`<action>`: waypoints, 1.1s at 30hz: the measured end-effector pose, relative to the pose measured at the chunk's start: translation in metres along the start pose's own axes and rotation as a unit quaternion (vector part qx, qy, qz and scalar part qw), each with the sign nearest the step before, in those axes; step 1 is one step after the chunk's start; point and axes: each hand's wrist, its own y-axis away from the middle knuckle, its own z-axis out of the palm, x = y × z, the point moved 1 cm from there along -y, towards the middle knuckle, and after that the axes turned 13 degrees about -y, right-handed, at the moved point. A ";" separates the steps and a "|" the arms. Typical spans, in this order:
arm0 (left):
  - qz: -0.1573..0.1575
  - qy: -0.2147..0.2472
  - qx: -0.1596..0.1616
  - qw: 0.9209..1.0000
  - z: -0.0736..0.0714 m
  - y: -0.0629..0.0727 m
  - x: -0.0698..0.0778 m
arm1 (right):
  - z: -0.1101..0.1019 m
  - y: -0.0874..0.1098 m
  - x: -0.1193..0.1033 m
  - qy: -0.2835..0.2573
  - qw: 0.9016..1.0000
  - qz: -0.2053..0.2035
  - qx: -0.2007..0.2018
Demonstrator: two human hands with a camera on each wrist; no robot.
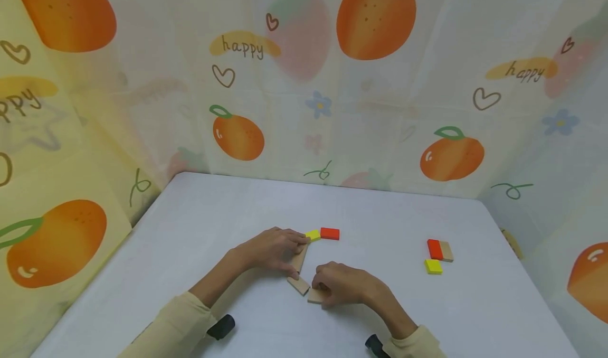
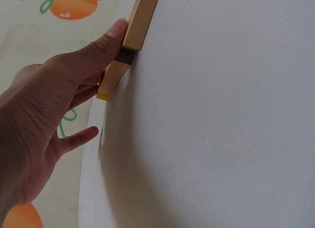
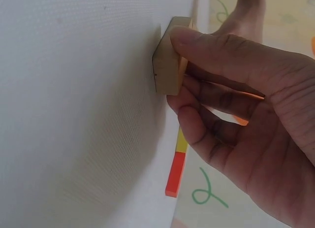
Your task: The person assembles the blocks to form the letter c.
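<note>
My right hand (image 1: 345, 285) pinches a flat tan wooden block (image 1: 315, 296) at the near end of a curved row. Its thumb presses the block's side in the right wrist view. My left hand (image 1: 272, 248) rests along the row's left side, thumb near a second tan block (image 1: 298, 285) and fingertips by a yellow block (image 1: 313, 235). Between them lies a third tan block (image 1: 300, 257), partly covered by that hand. In the left wrist view the little finger sticks out straight. A red block (image 1: 330, 234) ends the row at the far side.
On the right of the white table (image 1: 380, 215) sits a small group: a red block (image 1: 434, 249), a tan block (image 1: 446, 251) and a yellow block (image 1: 433, 266). A printed curtain (image 1: 294, 99) hangs behind the table and along its sides.
</note>
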 end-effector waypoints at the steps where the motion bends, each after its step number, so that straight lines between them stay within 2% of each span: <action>1: 0.000 -0.001 -0.001 1.000 0.000 0.000 0.000 | 0.000 0.000 0.000 -0.002 1.000 0.000 0.000; 22: -0.001 -0.001 -0.008 1.000 -0.001 0.000 0.000 | -0.001 0.001 -0.003 0.000 1.000 -0.006 0.000; 33: 0.005 0.000 0.001 1.000 0.000 0.000 0.000 | -0.004 0.003 -0.004 -0.003 1.000 0.004 -0.004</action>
